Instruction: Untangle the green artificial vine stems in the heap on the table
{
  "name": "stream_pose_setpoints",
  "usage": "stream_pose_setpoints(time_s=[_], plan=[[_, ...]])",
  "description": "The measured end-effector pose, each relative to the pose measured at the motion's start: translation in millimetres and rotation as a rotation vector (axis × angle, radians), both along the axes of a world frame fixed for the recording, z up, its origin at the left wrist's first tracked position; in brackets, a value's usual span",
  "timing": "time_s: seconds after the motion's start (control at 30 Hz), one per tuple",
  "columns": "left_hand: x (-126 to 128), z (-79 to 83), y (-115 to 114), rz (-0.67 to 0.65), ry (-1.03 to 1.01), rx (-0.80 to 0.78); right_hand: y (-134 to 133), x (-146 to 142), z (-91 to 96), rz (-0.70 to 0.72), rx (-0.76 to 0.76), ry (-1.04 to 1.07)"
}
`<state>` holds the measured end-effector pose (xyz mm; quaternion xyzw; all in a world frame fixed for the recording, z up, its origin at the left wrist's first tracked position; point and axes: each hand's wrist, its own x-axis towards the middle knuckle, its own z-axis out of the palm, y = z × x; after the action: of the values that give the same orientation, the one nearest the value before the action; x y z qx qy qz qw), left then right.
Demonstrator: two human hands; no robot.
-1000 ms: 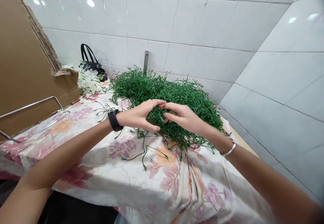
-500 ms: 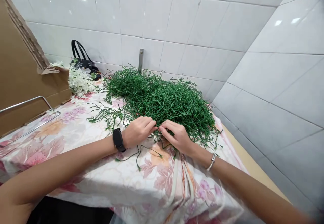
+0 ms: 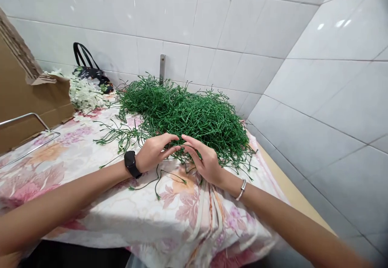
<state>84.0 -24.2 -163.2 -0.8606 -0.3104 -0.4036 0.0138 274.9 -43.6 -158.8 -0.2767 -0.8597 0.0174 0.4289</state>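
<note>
A large tangled heap of green artificial flower stems lies on the flowered tablecloth. At its near edge my left hand, with a black band on the wrist, faces my right hand, which wears a bracelet. Their fingertips almost meet. A thin stem runs between them and seems pinched at the thumbs, while both index fingers are raised off it. Part of the grip is hidden behind the fingers. Loose stems lie on the cloth just below my hands.
A smaller cluster of stems lies to the left. White artificial flowers, a black floral bag, a cardboard box and a bent metal rod are further left. Tiled walls close off the back and right.
My index fingers have lifted away from the thumbs, where before both hands pinched tightly together. The whole view has shifted, so everything sits slightly further left.
</note>
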Motion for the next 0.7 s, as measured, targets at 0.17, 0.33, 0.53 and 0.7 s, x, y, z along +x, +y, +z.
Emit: stream_pose_setpoints(time_s=[0.17, 0.33, 0.53, 0.7], plan=[[-2, 1.2, 5, -0.016, 0.0, -0.021, 11, 7, 0.7, -0.149, -0.002, -0.069], [-9, 2.9, 14, -0.014, 0.007, -0.075, 14, 8, -2.3, -0.212, -0.069, 0.015], [-17, 12.4, 17, 0.025, 0.073, -0.069, 12, 7, -4.0, -0.167, -0.094, 0.211], [-15, 6.7, 16, 0.045, -0.009, -0.099, 12, 7, -2.2, -0.167, 0.002, 0.152]])
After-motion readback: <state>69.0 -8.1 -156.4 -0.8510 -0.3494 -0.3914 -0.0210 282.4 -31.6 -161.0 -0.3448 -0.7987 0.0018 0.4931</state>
